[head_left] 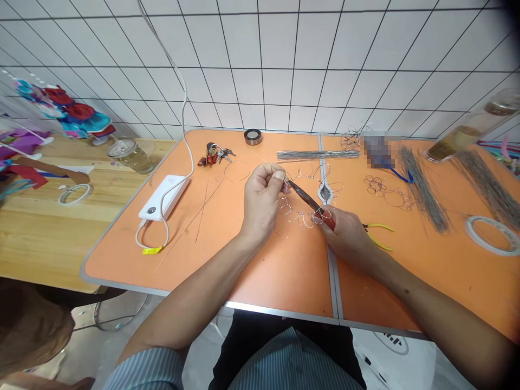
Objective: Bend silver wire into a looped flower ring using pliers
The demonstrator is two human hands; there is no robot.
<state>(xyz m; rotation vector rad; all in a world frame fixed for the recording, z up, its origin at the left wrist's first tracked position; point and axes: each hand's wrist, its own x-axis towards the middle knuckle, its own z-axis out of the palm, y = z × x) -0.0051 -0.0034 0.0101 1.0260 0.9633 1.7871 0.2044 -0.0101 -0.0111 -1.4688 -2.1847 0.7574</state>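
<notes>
My left hand (263, 201) is closed in a pinch on a thin wire ring (303, 218) bent into a row of small loops. The ring hangs over the orange folding table (260, 276). My right hand (349, 233) is wrapped round the red handles of a pair of pliers (307, 199). Their dark jaws point up and left, reaching the wire at my left fingertips. Whether the jaws grip the wire is too small to tell. Beyond the ring lies a bundle of straight wires (317, 155). Right of my right hand are yellow-handled pliers (379, 233).
A white power strip (164, 197), keys (219, 154) and a tape roll (252, 136) lie on the left. At right are wire bundles (424, 189), bent wire flowers (376, 185), a white ring (493, 235) and a tilted-looking jar (459, 142). Another person's head (30, 330) is at lower left.
</notes>
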